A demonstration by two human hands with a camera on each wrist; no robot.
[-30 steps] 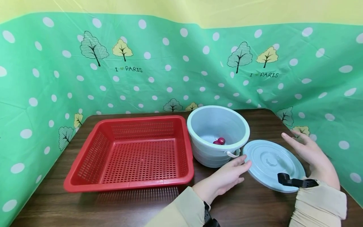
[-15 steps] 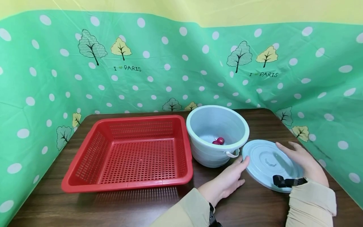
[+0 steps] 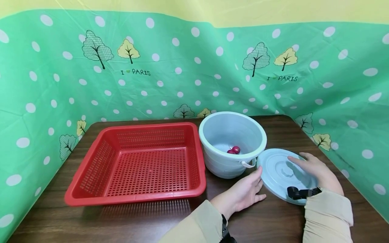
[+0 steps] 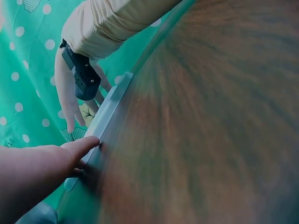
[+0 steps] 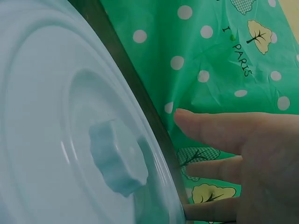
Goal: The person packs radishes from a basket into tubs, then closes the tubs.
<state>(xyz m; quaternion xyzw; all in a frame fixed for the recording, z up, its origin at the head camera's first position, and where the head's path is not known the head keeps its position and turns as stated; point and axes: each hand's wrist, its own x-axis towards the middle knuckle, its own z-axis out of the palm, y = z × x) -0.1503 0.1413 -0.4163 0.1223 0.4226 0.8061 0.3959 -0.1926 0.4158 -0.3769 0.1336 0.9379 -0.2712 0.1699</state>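
Note:
A light blue round lid (image 3: 275, 165) lies flat on the table with its scalloped knob (image 5: 119, 156) upward. My left hand (image 3: 240, 195) is at the lid's left edge, fingers extended, thumb tip by the rim in the left wrist view. On the far side my right hand (image 3: 319, 172) spreads its fingers along the lid's right edge; fingertips appear to touch the rim in the right wrist view. Neither hand visibly grips it. Beside the lid stands a light blue bucket (image 3: 223, 167), open at the top, with two radishes (image 3: 236, 149) at its bottom.
A red perforated plastic basket (image 3: 136, 199) stands left of the bucket, close against it. All rest on a dark wooden table (image 3: 127, 226). A green dotted cloth (image 3: 170, 60) hangs behind and at both sides.
My right hand has come down and left from beyond the lid to its right edge. The lid has shifted slightly left. My left hand has lowered slightly beside the rim.

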